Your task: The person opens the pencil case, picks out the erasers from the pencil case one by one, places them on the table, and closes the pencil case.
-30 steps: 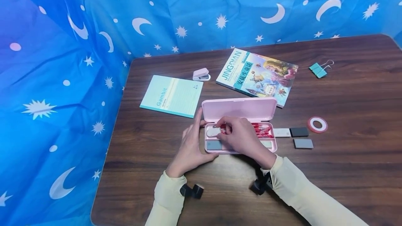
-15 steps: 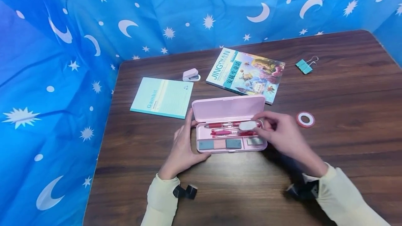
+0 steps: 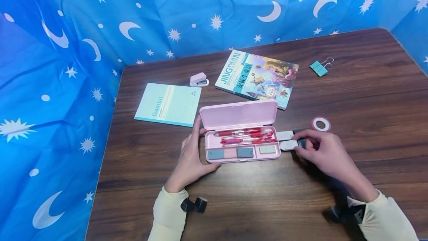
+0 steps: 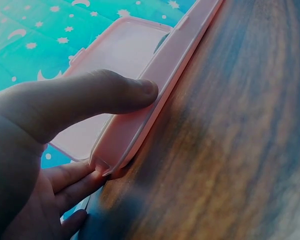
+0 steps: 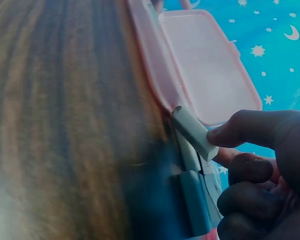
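Note:
An open pink pencil case (image 3: 239, 116) lies mid-table with red pens (image 3: 245, 137) and several small erasers (image 3: 230, 153) inside. My left hand (image 3: 204, 148) grips its left end, thumb along the front rim (image 4: 140, 125) and fingers at the side. My right hand (image 3: 297, 143) pinches a white eraser (image 3: 288, 145) low over the table just right of the case. The right wrist view shows this eraser (image 5: 192, 132) between thumb and finger. Another white eraser (image 3: 284, 135) lies behind it, and a dark eraser (image 3: 302, 142) is mostly hidden by my fingers.
A teal notebook (image 3: 168, 103), a small stapler (image 3: 198, 79) and a picture book (image 3: 257, 77) lie behind the case. A tape roll (image 3: 321, 124) and a teal binder clip (image 3: 319, 67) sit to the right. Blue star-patterned cloth (image 3: 67, 47) hangs behind and left of the table.
My right hand lifted the white eraser from the case's left part and carried it rightward, out of the case to the table beside it. The left hand kept its hold.

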A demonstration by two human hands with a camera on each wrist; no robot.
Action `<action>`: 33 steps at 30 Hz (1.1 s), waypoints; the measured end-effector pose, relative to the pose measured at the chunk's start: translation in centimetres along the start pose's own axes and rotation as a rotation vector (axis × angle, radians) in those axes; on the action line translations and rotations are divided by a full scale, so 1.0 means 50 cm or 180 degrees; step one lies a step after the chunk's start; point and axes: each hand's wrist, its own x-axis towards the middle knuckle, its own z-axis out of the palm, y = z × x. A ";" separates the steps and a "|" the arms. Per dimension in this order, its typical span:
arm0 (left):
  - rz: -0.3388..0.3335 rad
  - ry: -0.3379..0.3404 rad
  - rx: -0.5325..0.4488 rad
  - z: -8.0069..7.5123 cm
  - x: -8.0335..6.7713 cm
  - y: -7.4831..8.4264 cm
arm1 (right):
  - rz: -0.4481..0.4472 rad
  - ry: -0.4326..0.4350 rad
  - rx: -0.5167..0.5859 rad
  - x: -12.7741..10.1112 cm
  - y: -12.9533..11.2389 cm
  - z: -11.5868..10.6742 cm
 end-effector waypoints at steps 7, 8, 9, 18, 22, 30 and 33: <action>0.0009 0.0004 -0.0004 -0.002 0.000 -0.001 | 0.0050 -0.0064 -0.0348 -0.006 0.006 0.007; 0.0012 0.0005 -0.0006 -0.002 -0.001 -0.001 | 0.0038 -0.0077 -0.0414 -0.007 0.006 0.007; 0.0014 0.0005 -0.0002 -0.002 -0.001 -0.001 | 0.0018 -0.0081 -0.0483 -0.007 0.007 0.008; 0.0038 0.0003 0.0018 -0.001 0.000 -0.003 | -0.0191 0.0083 -0.0737 -0.006 -0.019 0.012; 0.0052 0.0018 0.0020 -0.002 0.000 -0.004 | -0.0322 0.0040 -0.0625 0.002 -0.047 0.030; 0.0013 -0.0016 0.0066 -0.001 0.000 -0.003 | -0.0278 -0.0155 -0.0844 0.021 -0.072 0.060; -0.0003 -0.0019 0.0044 -0.001 0.000 -0.003 | -0.0315 -0.0132 -0.1031 0.021 -0.075 0.065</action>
